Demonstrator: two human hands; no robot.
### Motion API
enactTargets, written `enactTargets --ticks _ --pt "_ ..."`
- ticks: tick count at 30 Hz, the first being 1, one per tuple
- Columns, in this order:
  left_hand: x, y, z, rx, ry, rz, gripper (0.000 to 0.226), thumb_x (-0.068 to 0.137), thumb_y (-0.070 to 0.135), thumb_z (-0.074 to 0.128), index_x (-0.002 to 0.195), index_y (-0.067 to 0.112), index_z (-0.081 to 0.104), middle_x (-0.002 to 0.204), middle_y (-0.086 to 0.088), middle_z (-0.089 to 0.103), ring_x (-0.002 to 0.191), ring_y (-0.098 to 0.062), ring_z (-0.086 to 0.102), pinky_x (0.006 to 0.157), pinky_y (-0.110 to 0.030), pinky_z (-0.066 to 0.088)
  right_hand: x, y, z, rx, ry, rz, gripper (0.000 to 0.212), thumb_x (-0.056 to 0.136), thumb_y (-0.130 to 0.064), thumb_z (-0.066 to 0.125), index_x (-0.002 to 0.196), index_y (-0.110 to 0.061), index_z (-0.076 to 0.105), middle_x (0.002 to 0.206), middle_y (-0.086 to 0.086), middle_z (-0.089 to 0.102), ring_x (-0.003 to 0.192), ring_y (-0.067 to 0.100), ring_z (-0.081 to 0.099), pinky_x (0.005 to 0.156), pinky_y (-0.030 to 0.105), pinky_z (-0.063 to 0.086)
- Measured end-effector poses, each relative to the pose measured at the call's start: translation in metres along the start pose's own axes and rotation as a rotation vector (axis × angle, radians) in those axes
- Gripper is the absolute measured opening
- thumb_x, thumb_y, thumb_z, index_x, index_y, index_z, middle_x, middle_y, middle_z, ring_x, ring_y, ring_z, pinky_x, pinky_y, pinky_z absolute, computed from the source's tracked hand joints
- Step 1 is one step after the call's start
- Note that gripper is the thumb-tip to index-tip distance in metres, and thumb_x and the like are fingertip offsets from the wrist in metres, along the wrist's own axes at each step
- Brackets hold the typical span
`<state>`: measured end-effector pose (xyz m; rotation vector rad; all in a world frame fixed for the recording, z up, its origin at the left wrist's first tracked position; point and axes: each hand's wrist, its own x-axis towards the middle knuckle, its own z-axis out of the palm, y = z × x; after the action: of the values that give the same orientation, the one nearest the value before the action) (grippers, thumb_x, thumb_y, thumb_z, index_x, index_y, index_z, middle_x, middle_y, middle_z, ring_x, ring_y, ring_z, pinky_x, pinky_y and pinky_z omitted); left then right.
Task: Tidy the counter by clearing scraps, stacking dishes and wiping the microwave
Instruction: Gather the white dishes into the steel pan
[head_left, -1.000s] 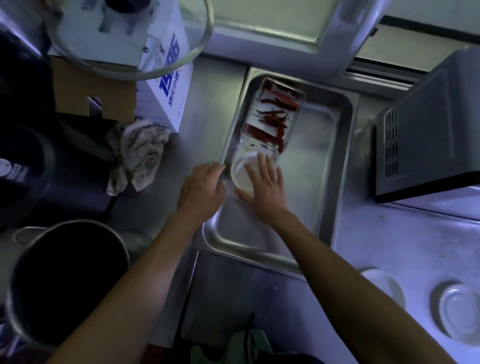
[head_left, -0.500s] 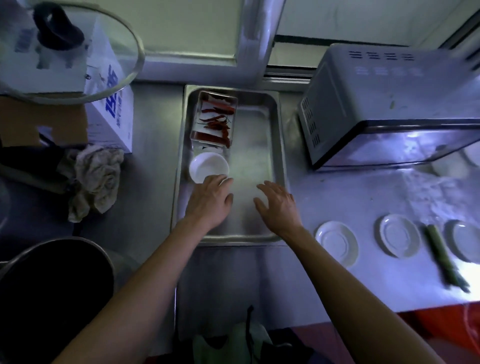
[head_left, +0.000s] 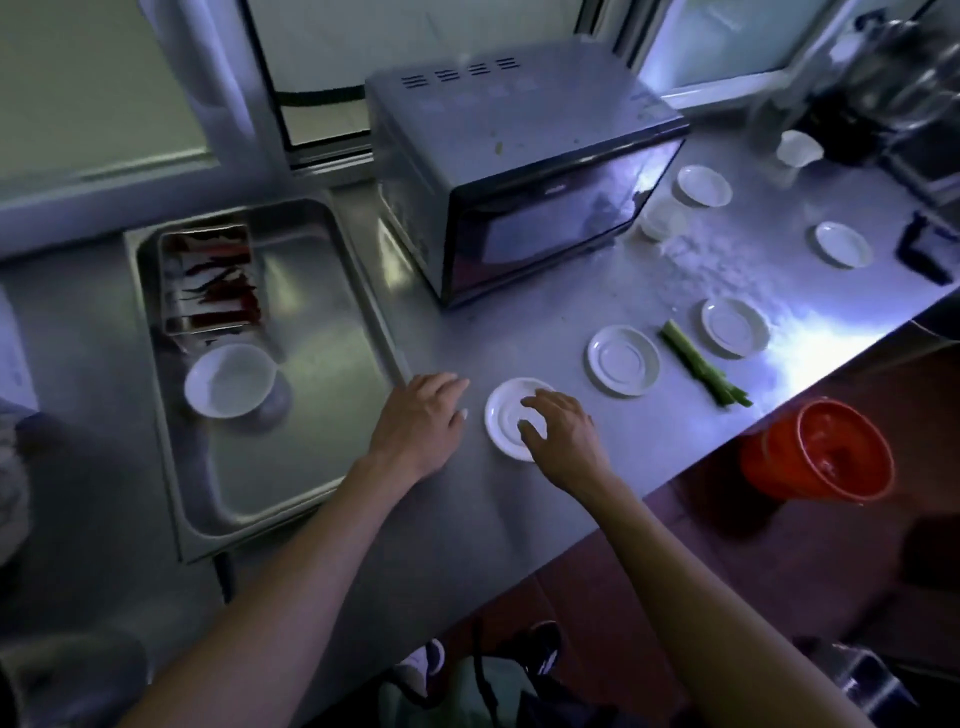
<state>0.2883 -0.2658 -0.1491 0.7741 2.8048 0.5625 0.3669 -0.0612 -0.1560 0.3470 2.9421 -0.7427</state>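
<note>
While the left hand (head_left: 421, 426) rests loose beside it, the right hand (head_left: 563, 434) spreads over the nearest saucer (head_left: 506, 415) mid-frame, holding nothing yet, so dish stacking looks underway and next needs a rim pinch.

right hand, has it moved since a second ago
Yes. The right hand was inside the steel tray by the white bowl; now it is right of the tray, over a saucer.
</note>
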Motion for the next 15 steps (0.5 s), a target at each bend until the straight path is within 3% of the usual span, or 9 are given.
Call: enactTargets --ticks 5,11,15 --pt "0.018 0.080 0.027 0.064 -0.062 0.089 0.046 0.094 0.028 0.054 0.139 0.017 0.053 0.146 0.000 0.050 0.130 -0.025 0.045 0.100 -0.039 0.042 -0.027 0.069 -0.036 0.039 0.003 0.067 0.043 0.097 -0.031 0.061 0.137 -0.018 0.057 0.145 0.003 0.053 0.138 0.024 0.041 0.111 0.044 0.036" --pt "0.046 0.182 0.054 0.110 -0.109 0.191 0.053 0.098 0.035 0.050 0.148 0.019 0.042 0.154 0.000 0.041 0.142 -0.019 0.034 0.112 -0.038 0.033 -0.058 0.159 -0.093 0.037 0.034 0.127 0.048 0.097 -0.036 0.058 0.142 -0.022 0.050 0.148 -0.002 0.050 0.138 0.022 0.040 0.107 0.042 0.038" --pt "0.068 0.245 0.071 0.158 -0.150 0.236 0.058 0.098 0.040 0.049 0.151 0.021 0.036 0.157 0.001 0.036 0.144 -0.019 0.029 0.111 -0.042 0.034 -0.075 0.213 -0.131 -0.006 0.070 0.170 0.050 0.096 -0.038 0.056 0.144 -0.026 0.047 0.149 -0.004 0.048 0.138 0.022 0.040 0.105 0.043 0.040"
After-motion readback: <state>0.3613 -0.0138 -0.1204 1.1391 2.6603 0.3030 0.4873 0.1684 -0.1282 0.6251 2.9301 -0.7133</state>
